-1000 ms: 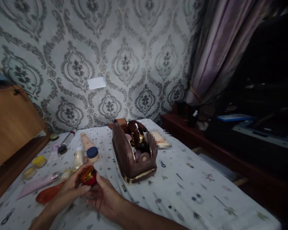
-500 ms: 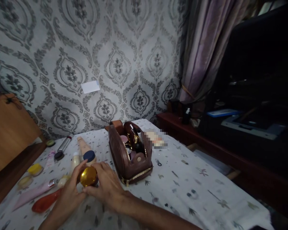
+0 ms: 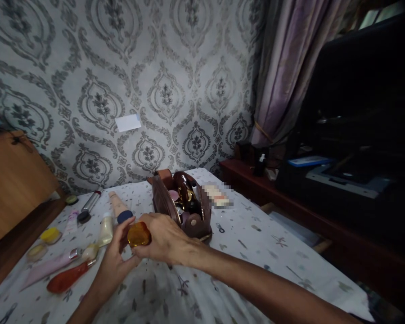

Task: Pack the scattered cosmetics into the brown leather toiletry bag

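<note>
The right hand [image 3: 167, 238] grips the gold jar [image 3: 139, 234] near the bag [image 3: 162, 198], the left hand [image 3: 114, 265] curved beside it, perhaps touching, so even finger pressure around its smooth sides should prevent slipping.

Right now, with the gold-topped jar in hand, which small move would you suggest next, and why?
I would probably ease the left hand clear of the gold-topped jar, because the right hand appears to grip its side and the open brown bag stands just beyond that hand.
</note>
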{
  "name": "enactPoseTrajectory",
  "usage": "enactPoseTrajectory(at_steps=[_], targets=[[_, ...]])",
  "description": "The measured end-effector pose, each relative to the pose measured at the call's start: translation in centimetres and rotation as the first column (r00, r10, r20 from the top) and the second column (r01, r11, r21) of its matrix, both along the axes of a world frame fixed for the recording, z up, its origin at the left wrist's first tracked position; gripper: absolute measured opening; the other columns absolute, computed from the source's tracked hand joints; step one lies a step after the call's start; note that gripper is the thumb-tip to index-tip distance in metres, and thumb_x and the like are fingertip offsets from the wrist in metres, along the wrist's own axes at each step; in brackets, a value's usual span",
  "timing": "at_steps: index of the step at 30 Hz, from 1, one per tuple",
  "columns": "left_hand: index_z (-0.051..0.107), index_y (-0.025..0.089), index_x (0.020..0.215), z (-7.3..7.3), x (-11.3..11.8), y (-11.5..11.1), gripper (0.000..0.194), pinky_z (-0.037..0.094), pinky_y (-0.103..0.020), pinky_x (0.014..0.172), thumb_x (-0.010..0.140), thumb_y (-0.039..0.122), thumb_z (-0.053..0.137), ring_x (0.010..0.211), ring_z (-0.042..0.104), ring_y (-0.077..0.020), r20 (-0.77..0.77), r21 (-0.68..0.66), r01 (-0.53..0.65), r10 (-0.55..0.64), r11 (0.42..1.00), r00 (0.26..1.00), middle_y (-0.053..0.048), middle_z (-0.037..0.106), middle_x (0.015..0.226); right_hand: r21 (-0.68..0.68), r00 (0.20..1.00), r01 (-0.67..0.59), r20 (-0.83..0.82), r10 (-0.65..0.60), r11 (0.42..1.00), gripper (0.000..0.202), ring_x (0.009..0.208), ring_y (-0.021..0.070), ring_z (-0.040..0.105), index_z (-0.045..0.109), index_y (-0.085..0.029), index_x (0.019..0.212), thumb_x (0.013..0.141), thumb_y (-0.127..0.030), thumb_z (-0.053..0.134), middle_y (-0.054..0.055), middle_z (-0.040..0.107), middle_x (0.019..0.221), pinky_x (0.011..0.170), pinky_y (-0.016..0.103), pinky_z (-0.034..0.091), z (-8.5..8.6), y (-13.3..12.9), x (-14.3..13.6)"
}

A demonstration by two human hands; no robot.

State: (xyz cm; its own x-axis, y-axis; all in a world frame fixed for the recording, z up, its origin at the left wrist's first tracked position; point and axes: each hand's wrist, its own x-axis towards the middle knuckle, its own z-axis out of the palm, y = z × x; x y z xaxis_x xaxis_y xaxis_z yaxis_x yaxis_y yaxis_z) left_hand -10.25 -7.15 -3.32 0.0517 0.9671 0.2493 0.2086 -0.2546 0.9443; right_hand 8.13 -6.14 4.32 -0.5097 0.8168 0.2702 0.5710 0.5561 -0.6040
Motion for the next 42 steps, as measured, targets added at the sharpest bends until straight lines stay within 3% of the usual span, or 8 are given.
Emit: enactPoseTrajectory(at_steps=[4, 10, 14, 19, 27, 32, 38, 42], targets=[[0.052, 0.022, 0.125, 0.6, 1.0, 0.0, 0.074, 0.051, -0.036, 0.096, 0.060, 0.030, 0.086, 0.120, 0.058, -0.0328, 0.207, -0.084, 0.065, -0.047, 0.994, 0.977, -0.011, 0.060, 0.131, -0.092, 0.991, 0.017, -0.134, -0.029, 0.996, 0.034, 0.067, 0.0146, 0.056, 0.065, -0.017, 0.097, 0.071, -0.036, 0.077, -0.001, 0.062, 0.076, 0.056, 0.023, 0.033, -0.6, 0.2, 0.4], [0.061, 0.019, 0.115, -0.3, 1.0, 0.5, 0.062, 0.048, -0.037, 0.100, 0.060, 0.033, 0.087, 0.114, 0.061, -0.0282, 0.414, -0.028, 0.167, -0.140, 0.986, 0.899, -0.008, 0.067, 0.116, -0.155, 0.942, 0.005, -0.330, -0.056, 0.988, 0.032, 0.075, 0.0147, 0.058, 0.065, -0.017, 0.096, 0.071, -0.033, 0.078, -0.002, 0.063, 0.079, 0.067, 0.024, 0.040, -1.9, 0.6, 0.2], [0.064, 0.020, 0.113, -1.1, 0.3, 0.6, 0.063, 0.049, -0.037, 0.097, 0.056, 0.033, 0.089, 0.111, 0.062, -0.0281, 0.475, -0.031, 0.192, -0.155, 0.981, 0.866, -0.009, 0.068, 0.115, -0.114, 0.960, -0.023, -0.281, -0.010, 0.993, 0.025, 0.072, 0.0143, 0.058, 0.066, -0.017, 0.093, 0.075, -0.031, 0.075, -0.002, 0.063, 0.079, 0.065, 0.024, 0.040, -1.8, 0.5, 0.0], [0.066, 0.021, 0.111, -2.3, -0.2, 0.6, 0.061, 0.052, -0.037, 0.091, 0.057, 0.036, 0.090, 0.105, 0.064, -0.0289, 0.518, -0.072, 0.262, -0.188, 0.962, 0.834, -0.009, 0.069, 0.111, 0.002, 0.988, -0.081, -0.132, 0.080, 0.997, 0.031, 0.084, 0.0177, 0.061, 0.068, -0.019, 0.106, 0.077, -0.027, 0.074, 0.003, 0.066, 0.093, 0.074, 0.026, 0.043, -1.0, 0.0, -0.1], [0.069, 0.022, 0.111, -2.6, -0.1, 0.0, 0.067, 0.055, -0.024, 0.079, 0.052, 0.045, 0.092, 0.097, 0.066, -0.0221, 0.616, -0.128, 0.279, -0.145, 0.952, 0.774, -0.007, 0.071, 0.108, 0.012, 0.985, -0.170, -0.032, 0.170, 0.985, 0.034, 0.082, 0.0174, 0.060, 0.066, -0.019, 0.108, 0.078, -0.031, 0.074, 0.003, 0.064, 0.093, 0.072, 0.025, 0.044, -0.9, 0.3, 0.0], [0.068, 0.022, 0.113, -3.1, -0.4, -0.2, 0.059, 0.057, -0.028, 0.077, 0.062, 0.044, 0.087, 0.093, 0.068, -0.0215, 0.706, -0.178, 0.279, -0.075, 0.944, 0.704, -0.006, 0.072, 0.109, 0.032, 0.969, -0.245, -0.015, 0.246, 0.969, 0.045, 0.090, 0.0182, 0.060, 0.063, -0.022, 0.120, 0.077, -0.026, 0.077, 0.004, 0.061, 0.100, 0.078, 0.026, 0.046, 0.5, 0.1, 0.6], [0.068, 0.020, 0.101, -4.1, -1.0, 0.2, 0.044, 0.056, -0.023, 0.058, 0.065, 0.036, 0.087, 0.072, 0.069, -0.0163, 0.764, -0.332, 0.279, 0.083, 0.901, 0.640, -0.003, 0.074, 0.086, -0.017, 0.939, -0.268, -0.226, 0.258, 0.963, 0.039, 0.078, 0.0137, 0.062, 0.066, -0.021, 0.112, 0.076, -0.026, 0.077, -0.001, 0.066, 0.090, 0.070, 0.023, 0.047, 2.0, 1.4, 2.3], [0.068, 0.018, 0.102, -4.8, -1.2, 0.6, 0.040, 0.053, -0.020, 0.057, 0.069, 0.033, 0.085, 0.068, 0.067, -0.0125, 0.791, -0.357, 0.337, 0.089, 0.871, 0.606, -0.001, 0.070, 0.080, -0.114, 0.909, -0.257, -0.365, 0.200, 0.960, 0.036, 0.072, 0.0122, 0.060, 0.066, -0.019, 0.107, 0.073, -0.027, 0.076, -0.004, 0.064, 0.077, 0.065, 0.022, 0.046, 2.8, 3.4, 3.8]])
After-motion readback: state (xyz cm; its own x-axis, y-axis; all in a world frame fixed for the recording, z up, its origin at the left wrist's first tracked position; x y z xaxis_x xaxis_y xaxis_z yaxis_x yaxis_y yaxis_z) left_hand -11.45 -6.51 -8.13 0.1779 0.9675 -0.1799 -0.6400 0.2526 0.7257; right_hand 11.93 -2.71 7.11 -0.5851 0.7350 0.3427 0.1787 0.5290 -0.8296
